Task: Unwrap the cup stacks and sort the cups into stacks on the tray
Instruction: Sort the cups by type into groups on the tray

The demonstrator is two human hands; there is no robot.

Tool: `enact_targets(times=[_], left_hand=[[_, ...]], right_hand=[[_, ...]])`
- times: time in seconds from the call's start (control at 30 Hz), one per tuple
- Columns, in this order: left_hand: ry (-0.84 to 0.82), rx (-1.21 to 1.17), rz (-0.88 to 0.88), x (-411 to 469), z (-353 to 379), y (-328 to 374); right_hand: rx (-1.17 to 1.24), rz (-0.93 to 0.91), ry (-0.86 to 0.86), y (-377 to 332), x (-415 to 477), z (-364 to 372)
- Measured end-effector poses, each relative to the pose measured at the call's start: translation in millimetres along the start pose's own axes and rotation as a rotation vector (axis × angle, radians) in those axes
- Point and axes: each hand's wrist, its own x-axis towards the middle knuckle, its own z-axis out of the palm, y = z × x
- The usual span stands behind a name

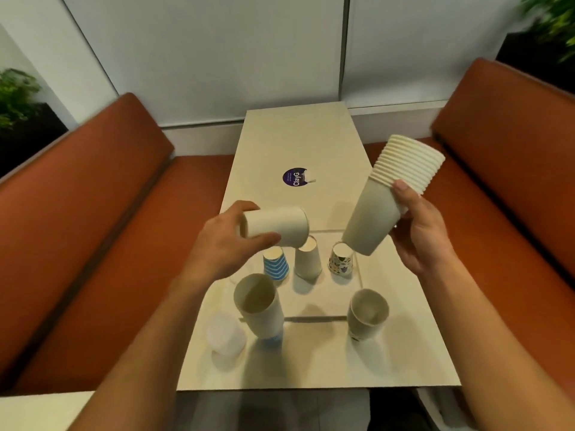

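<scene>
Because paper cups are light and crush easily (rims are the stiffest part), I judge a gentle mid-wall grip best. The left hand (227, 244) curls round one cup (277, 225) at eleven o'clock of the tray (314, 319); the right hand (423, 234) wraps the tilted stack (373, 213) at two o'clock.

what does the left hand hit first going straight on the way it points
The left hand, with its single cup, would likely meet the white cup stack in the right hand; depth unclear.
</scene>
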Motion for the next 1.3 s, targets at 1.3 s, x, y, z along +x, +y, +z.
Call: enact_targets(times=[1.3], left_hand=[[-0.192, -0.487, -0.008, 47.6, 47.3, 57.1]], right_hand=[[0.102, 0.185, -0.072, 32.6, 19.4, -0.5]])
